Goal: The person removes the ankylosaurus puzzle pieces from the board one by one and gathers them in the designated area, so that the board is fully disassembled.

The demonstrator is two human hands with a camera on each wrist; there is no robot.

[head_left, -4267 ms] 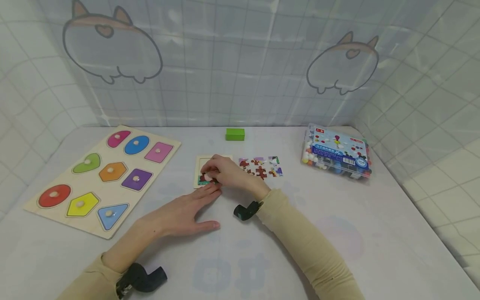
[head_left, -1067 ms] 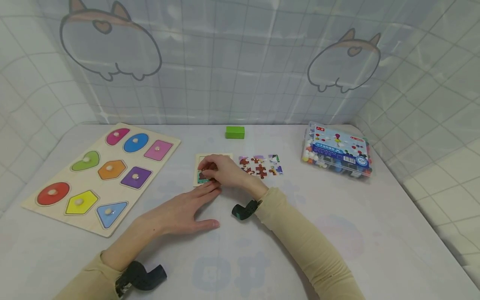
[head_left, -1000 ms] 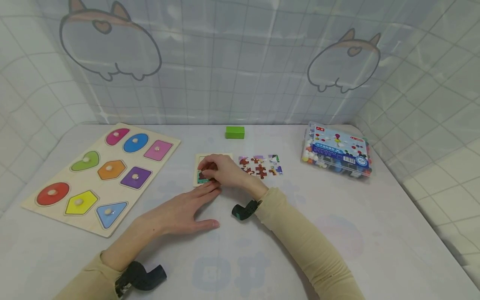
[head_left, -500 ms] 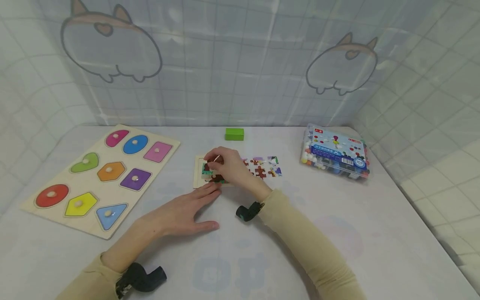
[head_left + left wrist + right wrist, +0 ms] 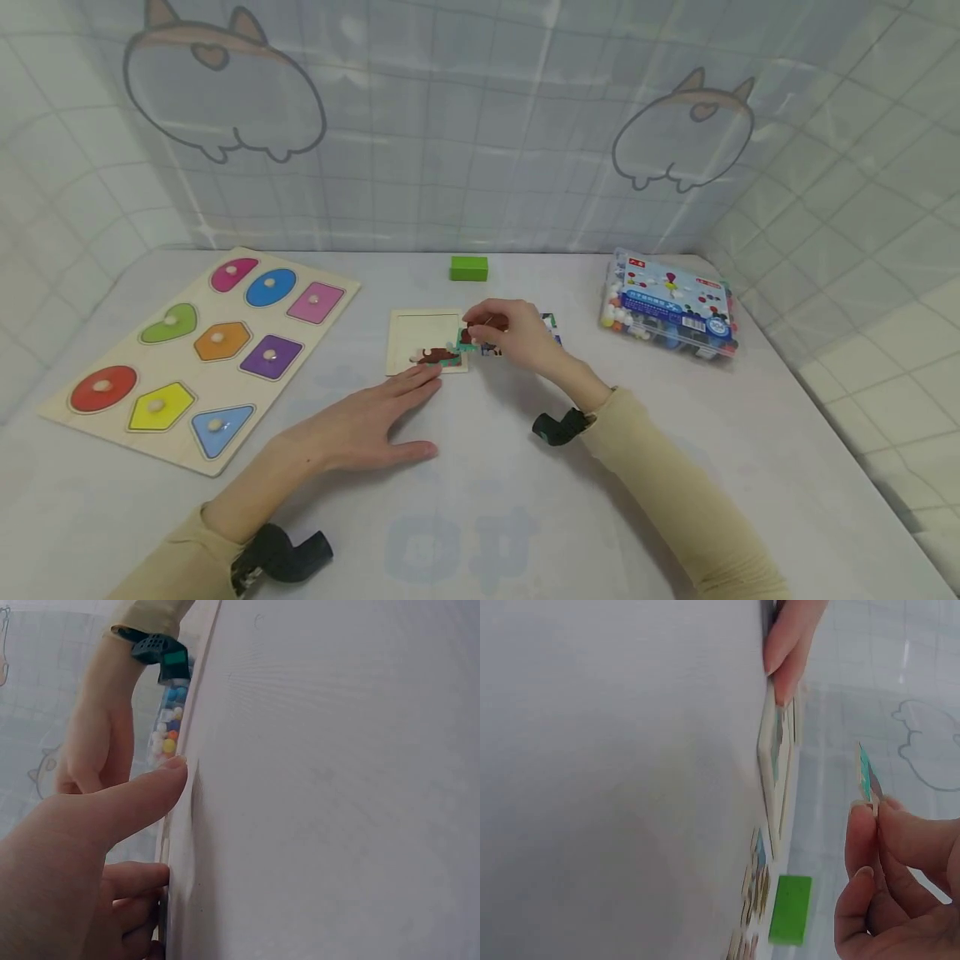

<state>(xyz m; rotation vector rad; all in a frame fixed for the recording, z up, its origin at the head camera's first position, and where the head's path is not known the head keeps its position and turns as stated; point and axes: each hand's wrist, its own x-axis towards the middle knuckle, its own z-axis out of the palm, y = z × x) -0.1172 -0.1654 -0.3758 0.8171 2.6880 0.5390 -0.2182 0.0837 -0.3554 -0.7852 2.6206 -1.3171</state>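
Observation:
My right hand (image 5: pixel 521 333) pinches a jigsaw puzzle piece (image 5: pixel 867 774) in teal and brown between thumb and fingertips. In the right wrist view the piece is up in the air, clear of the puzzle tray (image 5: pixel 768 761). Seen from the head, the piece overlaps the right rim of the light wooden tray (image 5: pixel 423 329). Joined brown-and-teal pieces (image 5: pixel 438 357) lie along the tray's near side; its far part shows bare wood. My left hand (image 5: pixel 375 429) lies flat, fingers straight, with fingertips at the tray's near edge. Loose puzzle pieces (image 5: pixel 553 325) are partly hidden behind my right hand.
On the left lies a wooden shape board (image 5: pixel 176 362) with several coloured knobbed shapes. A green block (image 5: pixel 468 268) stands behind the tray. At the back right is a clear plastic box (image 5: pixel 667 300) of coloured balls with a blue label.
My right hand has lifted the puzzle piece from the tray's left part and carried it right, to the tray's right rim. The left hand has stayed in place.

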